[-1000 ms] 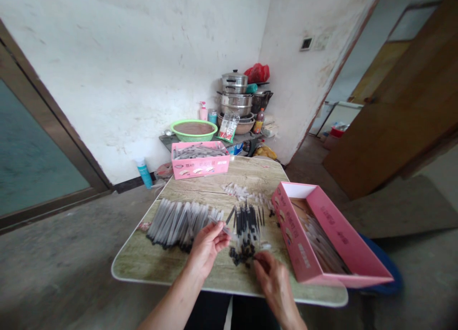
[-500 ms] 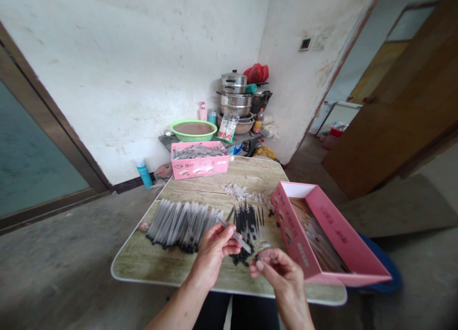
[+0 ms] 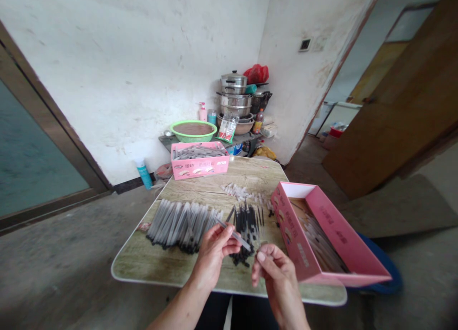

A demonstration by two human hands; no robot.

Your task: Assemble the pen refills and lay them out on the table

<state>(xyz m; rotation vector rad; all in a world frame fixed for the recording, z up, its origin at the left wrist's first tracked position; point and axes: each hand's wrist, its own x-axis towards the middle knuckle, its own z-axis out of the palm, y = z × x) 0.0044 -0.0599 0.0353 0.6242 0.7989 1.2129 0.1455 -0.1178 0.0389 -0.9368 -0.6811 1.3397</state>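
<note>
My left hand [image 3: 214, 249] is closed around a translucent pen barrel [image 3: 239, 238], which slants down toward my right hand. My right hand [image 3: 274, 268] is in a pinch just right of the barrel's end, not touching it; a dark bit at its fingertips looks like a small black pen cap, mostly hidden. Left of my hands lies a row of frosted pen barrels [image 3: 179, 220] with black ends. Black pen refills [image 3: 246, 218] lie in a bunch beyond my hands, with small black caps [image 3: 240, 259] nearer me. Small clear pieces [image 3: 241, 192] are scattered farther back.
A pink box [image 3: 200, 166] full of pens stands at the table's back edge. Another pink box [image 3: 293, 234], tilted, holds more barrels on the right. The wood-patterned table [image 3: 143, 268] ends close to my legs. Behind it are a green basin [image 3: 193, 138] and stacked pots [image 3: 234, 101].
My right hand has risen slightly and turned, its pinched fingertips now hiding most of the black cap seen before. The left hand and the barrel have hardly moved.
</note>
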